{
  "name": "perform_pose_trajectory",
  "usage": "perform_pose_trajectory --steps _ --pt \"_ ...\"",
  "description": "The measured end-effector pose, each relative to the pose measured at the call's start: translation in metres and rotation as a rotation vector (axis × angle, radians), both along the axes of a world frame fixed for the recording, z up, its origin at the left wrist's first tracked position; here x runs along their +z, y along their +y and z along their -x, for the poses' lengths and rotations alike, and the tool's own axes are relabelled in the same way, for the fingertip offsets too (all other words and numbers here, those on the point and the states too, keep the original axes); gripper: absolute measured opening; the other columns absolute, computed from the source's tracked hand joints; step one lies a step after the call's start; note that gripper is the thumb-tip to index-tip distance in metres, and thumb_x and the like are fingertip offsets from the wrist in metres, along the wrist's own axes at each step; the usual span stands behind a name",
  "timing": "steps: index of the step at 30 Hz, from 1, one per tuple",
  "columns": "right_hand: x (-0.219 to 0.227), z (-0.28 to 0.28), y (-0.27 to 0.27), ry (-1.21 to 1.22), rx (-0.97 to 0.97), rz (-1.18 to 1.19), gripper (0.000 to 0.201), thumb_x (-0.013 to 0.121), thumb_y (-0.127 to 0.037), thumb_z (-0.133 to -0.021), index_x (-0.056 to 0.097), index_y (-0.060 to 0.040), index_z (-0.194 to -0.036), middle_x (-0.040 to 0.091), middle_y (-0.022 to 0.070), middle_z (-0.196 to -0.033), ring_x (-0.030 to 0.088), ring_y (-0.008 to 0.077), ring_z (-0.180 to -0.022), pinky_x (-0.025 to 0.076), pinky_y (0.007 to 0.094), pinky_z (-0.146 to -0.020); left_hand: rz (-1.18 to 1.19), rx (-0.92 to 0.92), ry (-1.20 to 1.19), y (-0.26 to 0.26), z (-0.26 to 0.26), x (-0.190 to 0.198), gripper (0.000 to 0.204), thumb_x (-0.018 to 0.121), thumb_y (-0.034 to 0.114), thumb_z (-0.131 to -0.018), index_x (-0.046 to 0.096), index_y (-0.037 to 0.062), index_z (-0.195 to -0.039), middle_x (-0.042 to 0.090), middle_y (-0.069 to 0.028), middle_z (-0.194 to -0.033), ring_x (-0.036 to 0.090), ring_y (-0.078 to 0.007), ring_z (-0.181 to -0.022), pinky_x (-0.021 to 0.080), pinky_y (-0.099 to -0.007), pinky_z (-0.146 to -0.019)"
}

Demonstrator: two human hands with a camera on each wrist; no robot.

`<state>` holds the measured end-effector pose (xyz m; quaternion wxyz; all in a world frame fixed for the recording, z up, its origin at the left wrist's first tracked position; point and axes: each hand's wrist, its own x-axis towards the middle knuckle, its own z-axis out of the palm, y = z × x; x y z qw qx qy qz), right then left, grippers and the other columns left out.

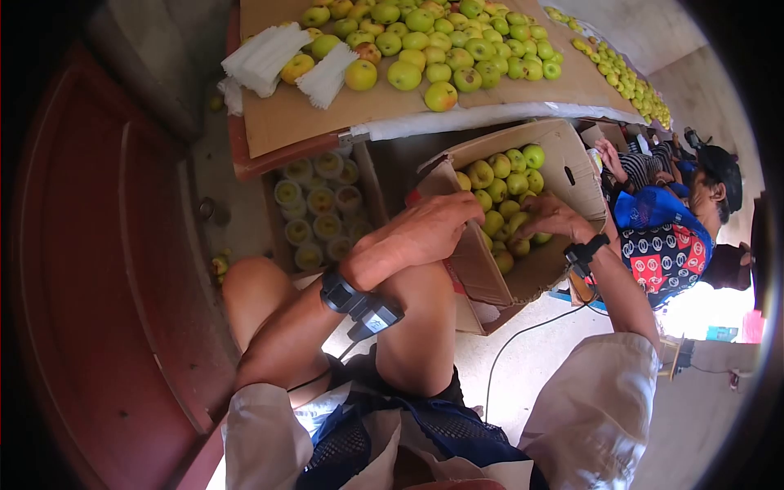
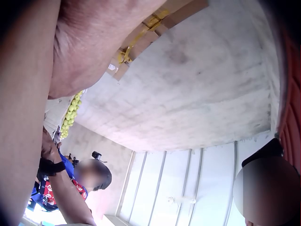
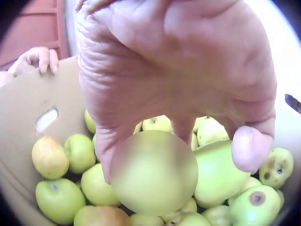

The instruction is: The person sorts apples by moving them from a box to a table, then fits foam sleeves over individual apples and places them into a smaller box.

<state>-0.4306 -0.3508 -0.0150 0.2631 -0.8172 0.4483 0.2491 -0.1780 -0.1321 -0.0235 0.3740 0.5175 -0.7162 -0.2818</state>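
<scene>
The rim of an open cardboard box [image 1: 478, 265] is gripped by the left hand [image 1: 441, 227], fingers hooked over the edge, while down inside it a couple of green apples [image 3: 220, 173] are held at the top of the pile by the right hand [image 1: 557, 219], its fingers set fairly wide and curled around them. Loads more fruit [image 1: 441, 51] is spread over the cardboard-covered worktop [image 1: 282, 131] beyond, with white foam nets [image 1: 265, 57] dumped at one end, and a second box [image 1: 377, 184] is tucked just below, packed with white-wrapped pieces.
</scene>
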Motion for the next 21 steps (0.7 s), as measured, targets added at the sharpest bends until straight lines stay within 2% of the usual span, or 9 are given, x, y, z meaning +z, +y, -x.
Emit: perform_pose_trajectory --steps 2,6,9,13,16,21 --pt "0.011 0.005 -0.002 -0.071 -0.01 0.101 0.08 0.089 -0.04 -0.066 0.065 -0.0016 -0.132 0.064 0.0213 -0.125 0.059 0.0324 -0.122 0.049 0.0393 -0.099 0.026 0.011 0.015 0.0 0.001 0.001 0.029 0.053 -0.005 -0.089 0.066 0.001 -0.114 0.066 -0.0152 -0.117 0.064 -0.0391 -0.111 0.052 -0.047 -0.093" --pt "0.049 -0.005 0.01 -0.334 -0.07 0.184 0.071 0.088 -0.039 -0.072 0.065 -0.0033 -0.13 0.055 0.0203 -0.139 0.058 0.0326 -0.123 0.046 0.0385 -0.104 -0.02 -0.015 -0.011 0.0 0.002 0.001 0.03 0.055 -0.003 -0.09 0.063 0.0038 -0.118 0.063 -0.0136 -0.121 0.063 -0.0383 -0.113 0.051 -0.047 -0.095" --pt "0.08 -0.04 0.009 -0.392 0.036 0.22 0.067 0.088 -0.042 -0.073 0.066 -0.0074 -0.126 0.056 0.02 -0.134 0.055 0.0348 -0.125 0.044 0.0398 -0.107 -0.041 -0.02 -0.032 -0.003 0.002 0.0 0.031 0.057 -0.002 -0.09 0.061 0.0052 -0.12 0.062 -0.0129 -0.122 0.063 -0.0381 -0.114 0.051 -0.0471 -0.096" --pt "0.078 -0.09 -0.017 -0.554 0.196 0.259 0.063 0.086 -0.044 -0.074 0.068 -0.0125 -0.125 0.059 0.0207 -0.124 0.054 0.0354 -0.126 0.043 0.0411 -0.105 -0.057 0.003 -0.056 -0.003 0.003 0.003 0.03 0.058 -0.002 -0.09 0.061 0.0051 -0.119 0.063 -0.0133 -0.12 0.063 -0.0384 -0.112 0.052 -0.0473 -0.095" --pt "0.078 -0.128 -0.047 -0.599 0.276 0.391 0.058 0.087 -0.037 -0.076 0.067 -0.0108 -0.123 0.064 0.0173 -0.12 0.058 0.0312 -0.119 0.045 0.0397 -0.103 -0.067 -0.004 -0.035 -0.002 0.003 0.005 0.029 0.058 -0.002 -0.091 0.061 0.0054 -0.119 0.063 -0.0134 -0.119 0.064 -0.0383 -0.111 0.052 -0.0475 -0.094" --pt "0.072 -0.19 -0.099 -0.552 0.34 0.399 0.062 0.087 -0.046 -0.073 0.069 -0.0127 -0.121 0.063 0.0214 -0.116 0.059 0.0353 -0.117 0.046 0.0399 -0.102 -0.037 -0.006 -0.006 -0.005 0.003 0.0 0.028 0.058 -0.003 -0.091 0.06 0.0057 -0.118 0.063 -0.0126 -0.117 0.064 -0.0385 -0.109 0.052 -0.0476 -0.092"
